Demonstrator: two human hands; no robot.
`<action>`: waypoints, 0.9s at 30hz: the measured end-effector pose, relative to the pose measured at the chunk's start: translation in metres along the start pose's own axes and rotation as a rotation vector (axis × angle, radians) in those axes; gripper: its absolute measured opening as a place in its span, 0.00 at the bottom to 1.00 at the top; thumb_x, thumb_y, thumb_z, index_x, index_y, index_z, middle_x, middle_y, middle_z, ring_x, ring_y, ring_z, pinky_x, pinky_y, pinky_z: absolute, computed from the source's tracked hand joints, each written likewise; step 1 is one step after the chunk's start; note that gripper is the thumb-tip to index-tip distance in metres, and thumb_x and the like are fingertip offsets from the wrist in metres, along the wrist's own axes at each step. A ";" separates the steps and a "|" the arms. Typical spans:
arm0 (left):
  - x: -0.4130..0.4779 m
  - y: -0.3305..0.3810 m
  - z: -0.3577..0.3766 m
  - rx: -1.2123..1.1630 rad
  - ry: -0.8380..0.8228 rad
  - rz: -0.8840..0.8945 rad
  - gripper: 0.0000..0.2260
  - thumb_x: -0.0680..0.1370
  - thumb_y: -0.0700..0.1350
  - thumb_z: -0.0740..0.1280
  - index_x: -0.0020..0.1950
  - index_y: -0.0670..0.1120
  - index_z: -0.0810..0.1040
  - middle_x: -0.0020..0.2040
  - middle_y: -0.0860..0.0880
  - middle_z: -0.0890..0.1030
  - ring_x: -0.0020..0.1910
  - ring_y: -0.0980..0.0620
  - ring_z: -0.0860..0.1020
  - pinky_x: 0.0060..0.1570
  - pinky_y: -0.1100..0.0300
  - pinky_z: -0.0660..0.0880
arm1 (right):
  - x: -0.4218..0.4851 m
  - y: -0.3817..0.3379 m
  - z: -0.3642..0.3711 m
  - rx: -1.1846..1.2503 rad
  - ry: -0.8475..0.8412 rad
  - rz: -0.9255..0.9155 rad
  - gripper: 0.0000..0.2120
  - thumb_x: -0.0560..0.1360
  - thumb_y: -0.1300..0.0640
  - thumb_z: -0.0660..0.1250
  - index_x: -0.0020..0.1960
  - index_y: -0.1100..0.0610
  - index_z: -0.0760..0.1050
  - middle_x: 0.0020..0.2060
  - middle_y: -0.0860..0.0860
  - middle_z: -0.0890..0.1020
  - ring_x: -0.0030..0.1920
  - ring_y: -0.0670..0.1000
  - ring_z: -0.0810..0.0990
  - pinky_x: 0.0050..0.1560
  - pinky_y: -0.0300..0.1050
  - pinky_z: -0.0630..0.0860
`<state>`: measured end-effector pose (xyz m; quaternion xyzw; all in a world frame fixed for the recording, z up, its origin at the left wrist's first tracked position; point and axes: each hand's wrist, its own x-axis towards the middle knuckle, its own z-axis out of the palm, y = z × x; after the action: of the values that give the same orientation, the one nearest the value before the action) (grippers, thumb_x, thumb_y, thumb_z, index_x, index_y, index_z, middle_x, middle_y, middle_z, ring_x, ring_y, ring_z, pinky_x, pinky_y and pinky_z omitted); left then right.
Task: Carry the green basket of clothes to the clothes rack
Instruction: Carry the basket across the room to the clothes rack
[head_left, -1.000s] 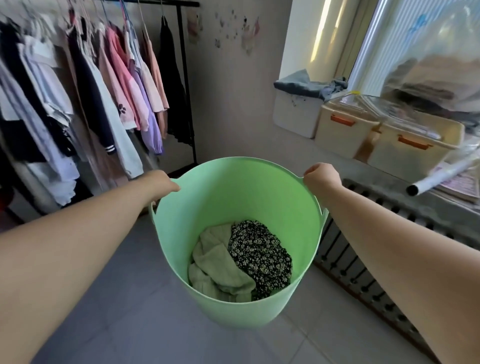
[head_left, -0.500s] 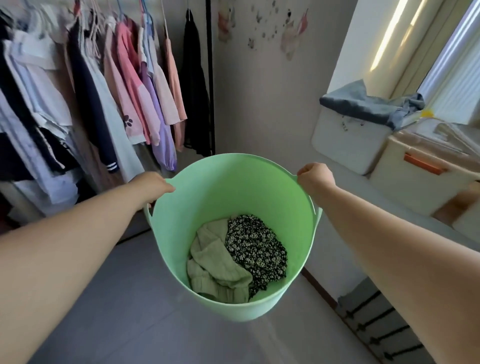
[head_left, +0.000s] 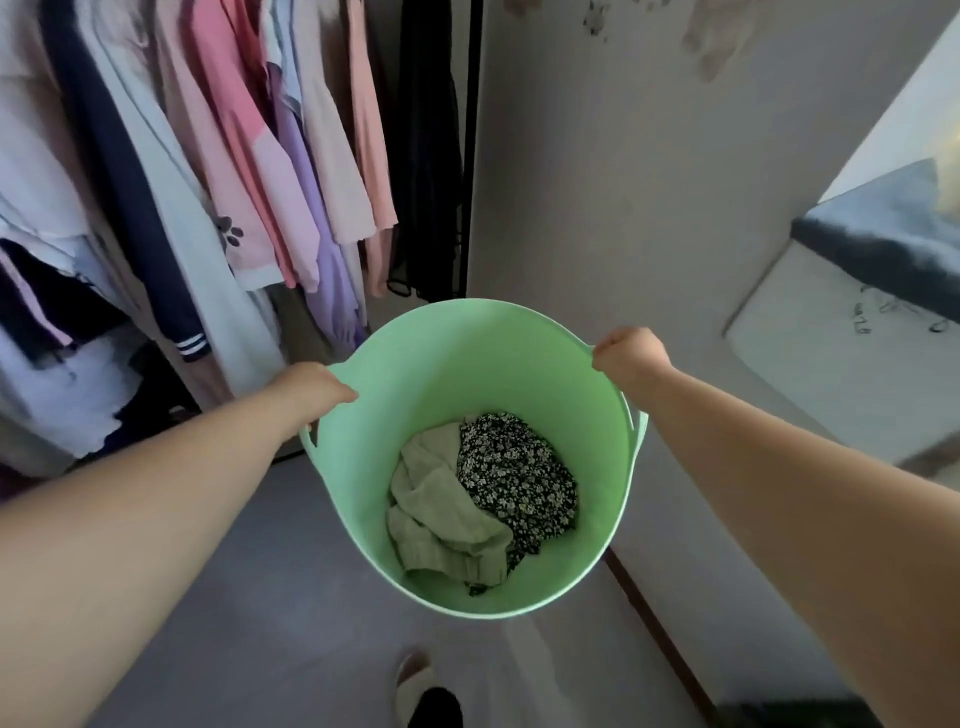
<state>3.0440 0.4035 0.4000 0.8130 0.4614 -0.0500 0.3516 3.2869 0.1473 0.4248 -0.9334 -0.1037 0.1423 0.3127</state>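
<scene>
Grey floor and a pale wall frame a bedroom corner, where a clothes rack full of hanging shirts and dresses takes up the upper left. Compared with a second ago, the rack has grown much larger in view and now stands just beyond the basket. The tan storage boxes and the radiator that were off to the basket's right have dropped out of sight. Only a white box with dark folded fabric on top is left at the right edge. That suggests the person has walked almost all the way to the rack, so the carry looks nearly done, with setting the basket down likely next.

A round green basket hangs in mid-air at the centre, off the floor, its far rim close below the hems of the hanging clothes. Inside lie a pale green garment and a black floral one, side by side.

Both bare arms reach forward, nearly straight. The left hand is closed over the basket's left rim, and the right hand is fisted on the right rim at the handle. A slippered foot shows below the basket.
</scene>
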 end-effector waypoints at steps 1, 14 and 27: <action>0.016 0.002 0.002 0.015 -0.011 -0.003 0.17 0.74 0.47 0.68 0.54 0.34 0.80 0.56 0.32 0.80 0.57 0.34 0.78 0.33 0.58 0.66 | 0.013 -0.001 0.008 -0.006 -0.015 0.014 0.13 0.72 0.67 0.62 0.54 0.68 0.78 0.41 0.57 0.79 0.39 0.52 0.75 0.44 0.46 0.78; 0.195 -0.019 0.069 -0.008 -0.017 -0.139 0.08 0.71 0.47 0.70 0.40 0.42 0.80 0.49 0.42 0.82 0.52 0.42 0.81 0.46 0.58 0.73 | 0.163 0.003 0.127 -0.146 -0.250 0.130 0.15 0.76 0.64 0.61 0.61 0.64 0.77 0.59 0.62 0.79 0.61 0.61 0.77 0.62 0.53 0.74; 0.332 -0.102 0.227 -0.226 0.026 -0.405 0.19 0.70 0.47 0.73 0.60 0.47 0.78 0.72 0.46 0.71 0.62 0.45 0.77 0.62 0.58 0.72 | 0.302 0.074 0.304 -0.323 -0.453 0.069 0.17 0.79 0.63 0.57 0.64 0.65 0.74 0.62 0.62 0.77 0.64 0.61 0.74 0.63 0.49 0.70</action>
<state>3.2080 0.5339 0.0426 0.6600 0.6224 -0.0571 0.4170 3.4777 0.3430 0.0861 -0.9186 -0.1605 0.3394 0.1235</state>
